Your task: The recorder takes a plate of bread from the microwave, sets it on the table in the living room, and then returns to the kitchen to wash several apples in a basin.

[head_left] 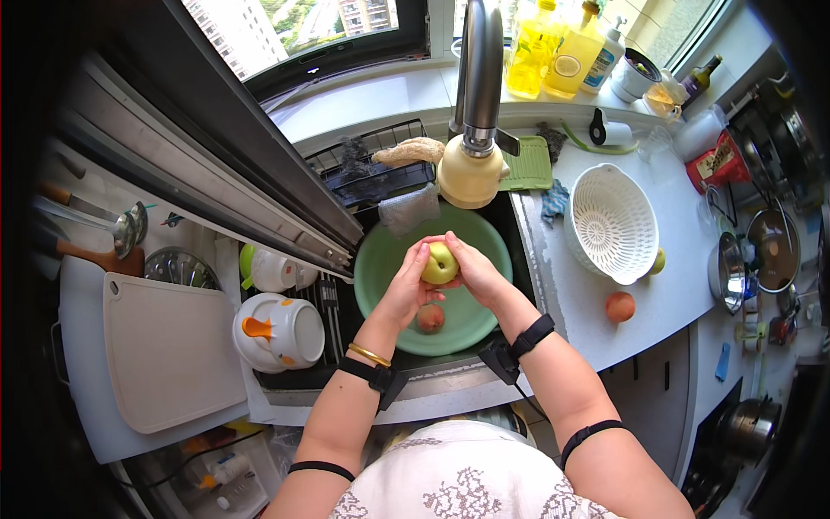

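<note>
Between my left hand [407, 285] and my right hand [478, 269] is a yellow-green apple [439, 263], held from both sides over a round green plastic basin [373, 279] in the sink. A reddish peach [430, 318] lies in the basin, just below my left hand's fingers. The faucet with a cream-coloured head [472, 172] hangs above the basin's far side. On the counter to the right stands a white plastic colander [609, 220]; another peach [620, 307] lies near it, and a green fruit [657, 261] is partly hidden behind its rim.
A white pot [279, 332] lies on the rack left of the basin, beside a beige cutting board [172, 357]. A wire basket [382, 146] with a loofah [410, 151] stands behind the basin. A blue-and-white cloth [554, 202] and green tray [528, 163] lie right of the faucet.
</note>
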`<action>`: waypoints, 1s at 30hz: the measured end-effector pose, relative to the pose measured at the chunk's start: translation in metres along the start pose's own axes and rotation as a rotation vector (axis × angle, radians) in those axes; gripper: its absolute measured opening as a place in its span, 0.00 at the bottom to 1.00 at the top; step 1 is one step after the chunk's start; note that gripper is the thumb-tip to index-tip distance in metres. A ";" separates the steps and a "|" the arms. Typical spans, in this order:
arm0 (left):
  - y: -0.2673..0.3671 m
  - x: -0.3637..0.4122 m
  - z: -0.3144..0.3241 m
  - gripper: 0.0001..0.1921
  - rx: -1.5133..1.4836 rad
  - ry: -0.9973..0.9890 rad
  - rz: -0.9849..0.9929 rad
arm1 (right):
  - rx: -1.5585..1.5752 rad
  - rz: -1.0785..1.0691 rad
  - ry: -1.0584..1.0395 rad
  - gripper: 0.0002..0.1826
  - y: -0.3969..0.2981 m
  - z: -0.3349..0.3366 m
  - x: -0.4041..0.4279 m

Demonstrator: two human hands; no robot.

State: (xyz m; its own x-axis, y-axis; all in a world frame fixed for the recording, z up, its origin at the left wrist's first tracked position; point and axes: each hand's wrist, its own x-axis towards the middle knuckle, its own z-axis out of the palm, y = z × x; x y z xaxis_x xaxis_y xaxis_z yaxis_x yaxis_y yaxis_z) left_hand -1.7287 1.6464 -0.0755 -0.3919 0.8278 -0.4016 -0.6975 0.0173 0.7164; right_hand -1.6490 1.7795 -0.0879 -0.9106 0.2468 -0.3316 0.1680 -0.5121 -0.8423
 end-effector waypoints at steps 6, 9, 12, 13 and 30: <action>-0.003 0.000 0.000 0.20 0.009 0.026 0.007 | -0.550 -0.279 0.209 0.20 -0.003 0.005 -0.003; -0.006 0.001 -0.001 0.20 0.069 0.081 0.083 | -0.316 -0.127 -0.012 0.21 -0.007 0.003 -0.005; -0.007 0.003 -0.002 0.20 0.165 0.165 0.152 | -0.475 -0.215 0.010 0.20 -0.012 0.002 -0.006; -0.008 0.004 -0.002 0.20 0.236 0.181 0.169 | -0.617 -0.218 0.026 0.22 -0.013 0.002 -0.006; -0.019 0.006 -0.007 0.19 0.240 0.230 0.137 | -1.092 -0.338 0.144 0.20 -0.009 0.007 -0.013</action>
State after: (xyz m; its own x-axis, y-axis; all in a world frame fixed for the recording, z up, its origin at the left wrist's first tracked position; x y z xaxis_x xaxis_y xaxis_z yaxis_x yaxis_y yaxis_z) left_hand -1.7215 1.6475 -0.0957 -0.6160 0.6838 -0.3910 -0.4789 0.0690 0.8751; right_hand -1.6416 1.7757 -0.0728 -0.9315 0.3637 -0.0046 0.2249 0.5659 -0.7932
